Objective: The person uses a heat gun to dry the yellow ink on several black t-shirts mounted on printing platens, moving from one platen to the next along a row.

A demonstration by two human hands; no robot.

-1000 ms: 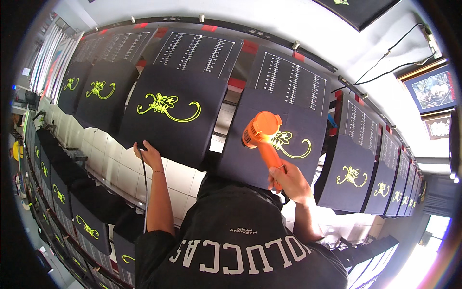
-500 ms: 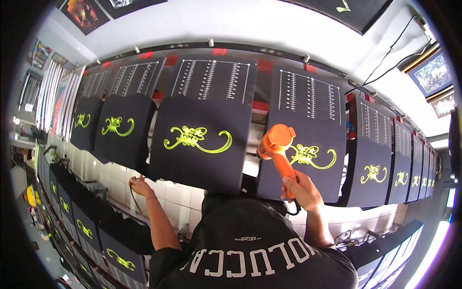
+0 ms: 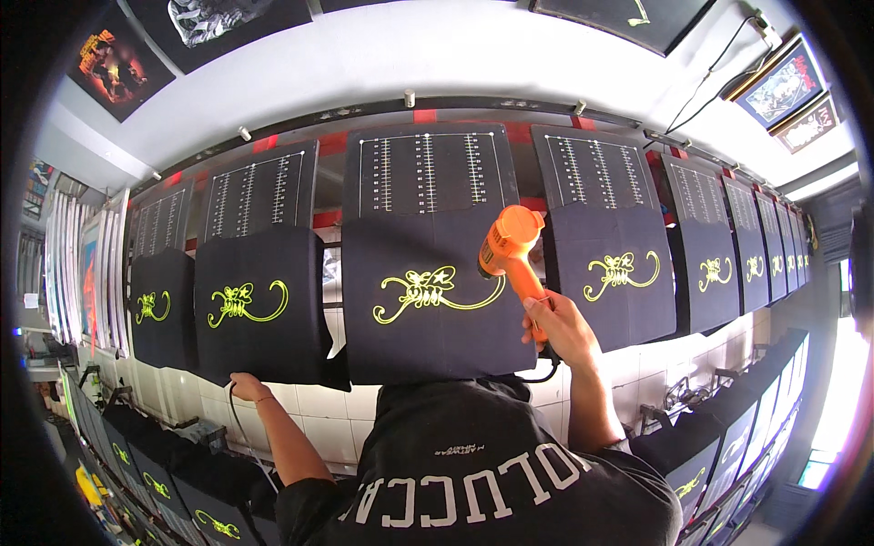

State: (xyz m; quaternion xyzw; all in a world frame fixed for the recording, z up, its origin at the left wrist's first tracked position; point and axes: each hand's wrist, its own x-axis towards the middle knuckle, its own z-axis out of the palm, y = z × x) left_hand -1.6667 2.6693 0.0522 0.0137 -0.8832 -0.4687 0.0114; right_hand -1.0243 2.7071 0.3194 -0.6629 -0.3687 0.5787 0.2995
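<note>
In my right hand (image 3: 564, 328) is an orange heat gun (image 3: 516, 250), gripped by its handle. Its barrel tilts left, above the right part of the middle black cloth panel (image 3: 437, 350). A yellow-green curling print (image 3: 428, 293) lies on that panel. Low on the left, my left hand (image 3: 246, 386) is closed around a thin cord (image 3: 238, 423), near the lower edge of the neighbouring black panel (image 3: 259, 350). That panel bears a similar print (image 3: 238, 305).
More printed black panels (image 3: 624, 314) line both sides, on boards (image 3: 428, 168) with white ruler marks. A second row of panels (image 3: 218, 491) stands behind me. White-edged frames (image 3: 82, 264) are stacked at far left; a black rail (image 3: 346, 114) runs along the wall.
My view has shifted left along the row. The heat gun has gone from the panel on the right to the middle panel. My left hand still grips the cord.
</note>
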